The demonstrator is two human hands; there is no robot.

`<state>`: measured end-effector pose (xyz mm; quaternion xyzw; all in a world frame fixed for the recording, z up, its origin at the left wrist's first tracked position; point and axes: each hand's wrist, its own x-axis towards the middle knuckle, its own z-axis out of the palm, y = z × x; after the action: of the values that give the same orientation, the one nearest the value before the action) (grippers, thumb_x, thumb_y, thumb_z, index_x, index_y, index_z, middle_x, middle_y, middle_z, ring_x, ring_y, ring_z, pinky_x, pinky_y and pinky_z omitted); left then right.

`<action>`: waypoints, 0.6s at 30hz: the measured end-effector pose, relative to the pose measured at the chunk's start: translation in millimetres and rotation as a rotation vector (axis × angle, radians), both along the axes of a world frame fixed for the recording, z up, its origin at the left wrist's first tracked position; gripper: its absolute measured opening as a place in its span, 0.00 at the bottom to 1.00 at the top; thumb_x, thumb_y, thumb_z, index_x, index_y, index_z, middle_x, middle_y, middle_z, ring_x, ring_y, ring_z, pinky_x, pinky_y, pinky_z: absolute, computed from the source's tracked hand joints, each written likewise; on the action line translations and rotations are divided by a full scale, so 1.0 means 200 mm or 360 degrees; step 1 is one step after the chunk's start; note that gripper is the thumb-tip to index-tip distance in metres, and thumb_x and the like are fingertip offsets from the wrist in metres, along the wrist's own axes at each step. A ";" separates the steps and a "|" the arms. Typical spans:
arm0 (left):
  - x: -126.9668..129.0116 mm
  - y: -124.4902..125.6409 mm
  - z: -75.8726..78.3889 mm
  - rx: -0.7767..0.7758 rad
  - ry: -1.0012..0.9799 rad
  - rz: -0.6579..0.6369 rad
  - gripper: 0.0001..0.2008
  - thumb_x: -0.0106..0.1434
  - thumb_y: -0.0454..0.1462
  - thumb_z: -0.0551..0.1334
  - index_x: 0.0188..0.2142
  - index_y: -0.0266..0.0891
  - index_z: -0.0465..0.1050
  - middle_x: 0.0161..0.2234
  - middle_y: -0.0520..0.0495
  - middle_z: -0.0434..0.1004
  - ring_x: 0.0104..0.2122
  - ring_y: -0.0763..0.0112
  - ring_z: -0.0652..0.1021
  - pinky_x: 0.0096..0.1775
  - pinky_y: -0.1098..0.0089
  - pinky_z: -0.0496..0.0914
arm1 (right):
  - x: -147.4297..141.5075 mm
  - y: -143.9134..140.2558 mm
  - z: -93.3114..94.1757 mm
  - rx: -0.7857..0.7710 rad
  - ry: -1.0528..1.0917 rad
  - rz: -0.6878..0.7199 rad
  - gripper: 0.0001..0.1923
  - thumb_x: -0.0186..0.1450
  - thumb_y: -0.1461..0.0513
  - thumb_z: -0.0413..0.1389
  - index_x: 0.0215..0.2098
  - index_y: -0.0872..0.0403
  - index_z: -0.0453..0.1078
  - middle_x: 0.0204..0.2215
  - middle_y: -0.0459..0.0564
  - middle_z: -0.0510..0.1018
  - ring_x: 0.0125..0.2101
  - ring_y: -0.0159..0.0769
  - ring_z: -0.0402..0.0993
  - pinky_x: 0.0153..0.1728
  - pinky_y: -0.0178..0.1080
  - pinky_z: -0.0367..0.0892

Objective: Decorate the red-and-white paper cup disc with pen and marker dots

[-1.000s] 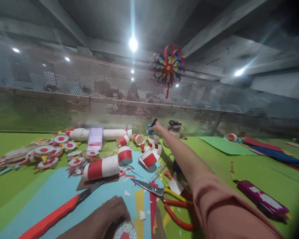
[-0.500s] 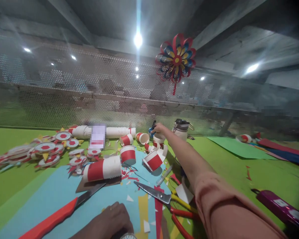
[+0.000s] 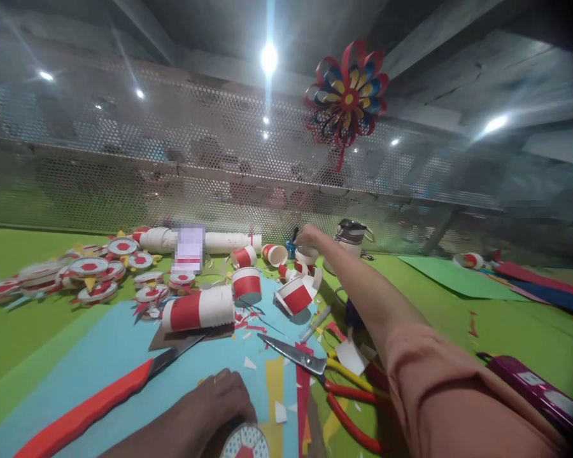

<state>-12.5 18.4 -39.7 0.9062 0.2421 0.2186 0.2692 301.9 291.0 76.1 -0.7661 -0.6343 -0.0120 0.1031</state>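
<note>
My left hand (image 3: 222,397) is closed low in the middle, its fingers curled down at a round paper disc (image 3: 245,443) with a red centre and dotted segments. The contact is partly hidden. My right arm stretches far forward. At its end my right hand (image 3: 310,235) is bent down over a white and red paper cup (image 3: 307,256), fingers pinched together; what they hold is hidden. Just left of it stands a small blue pot (image 3: 291,249) with a dark stick-like thing in it. Scissors (image 3: 310,362) with red and yellow handles lie open between my arms.
A red-handled knife (image 3: 109,388) lies at left below a cut cup stack (image 3: 198,308). Several cups, paper scraps and a marker (image 3: 315,324) litter the blue sheet (image 3: 119,356). Decorated discs (image 3: 90,266) pile at left. A jug (image 3: 349,238) and a purple device (image 3: 535,385) are at right.
My view has tilted down slightly, so the table things sit higher. My right hand has shifted a little right of the blue pot. More of the disc by my left hand shows.
</note>
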 end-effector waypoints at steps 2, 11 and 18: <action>0.00 -0.03 0.03 -0.0086 0.0044 0.0019 0.21 0.60 0.52 0.67 0.46 0.45 0.74 0.42 0.48 0.75 0.42 0.62 0.74 0.48 0.66 0.70 | 0.00 -0.08 0.05 0.0059 0.0027 0.0008 0.18 0.73 0.55 0.59 0.57 0.53 0.71 0.56 0.54 0.76 0.50 0.45 0.77 0.49 0.50 0.76; 0.03 -0.13 0.22 -0.0135 0.0431 0.0054 0.21 0.62 0.44 0.63 0.54 0.44 0.74 0.49 0.45 0.72 0.47 0.57 0.74 0.50 0.62 0.69 | 0.02 -0.88 0.05 0.0398 0.0060 0.0363 0.12 0.73 0.61 0.57 0.47 0.58 0.80 0.46 0.52 0.83 0.47 0.41 0.78 0.52 0.39 0.70; 0.03 -0.12 0.22 0.0053 0.0433 -0.0040 0.16 0.65 0.47 0.61 0.45 0.40 0.76 0.43 0.45 0.71 0.40 0.62 0.73 0.42 0.66 0.68 | 0.08 -1.61 -0.17 0.0083 -0.0002 0.0521 0.13 0.72 0.63 0.55 0.43 0.58 0.82 0.38 0.55 0.85 0.35 0.39 0.79 0.37 0.36 0.69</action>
<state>-5.6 -5.8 3.3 0.9348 0.2613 0.0944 0.2215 318.7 -30.9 41.4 -0.6495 -0.7502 -0.0119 0.1233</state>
